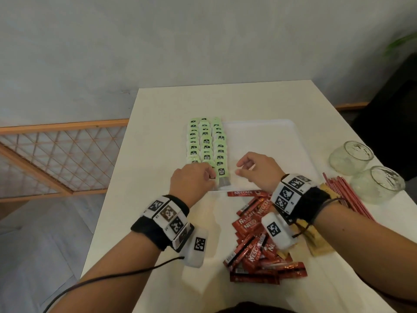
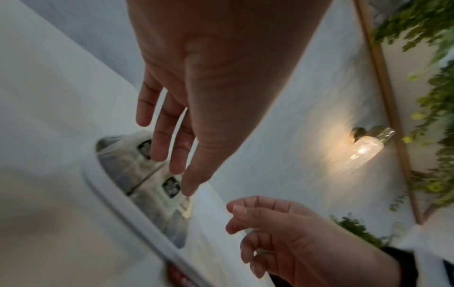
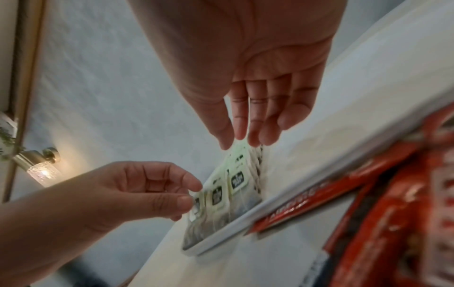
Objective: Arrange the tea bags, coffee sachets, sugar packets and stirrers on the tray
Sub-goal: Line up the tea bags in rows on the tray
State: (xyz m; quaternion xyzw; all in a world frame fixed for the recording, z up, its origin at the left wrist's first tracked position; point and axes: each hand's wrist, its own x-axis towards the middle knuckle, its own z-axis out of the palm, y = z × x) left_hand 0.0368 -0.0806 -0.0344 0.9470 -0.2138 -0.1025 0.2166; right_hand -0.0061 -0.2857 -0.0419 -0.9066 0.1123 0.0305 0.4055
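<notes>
White table (image 1: 158,136) beside grey wall (image 1: 158,41)

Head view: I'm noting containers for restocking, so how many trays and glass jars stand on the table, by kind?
Tray: 1
Glass jars: 2
Total: 3

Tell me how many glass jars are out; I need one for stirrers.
2: one glass jar at the table's right edge, another just nearer, beside the red stirrers.
</notes>
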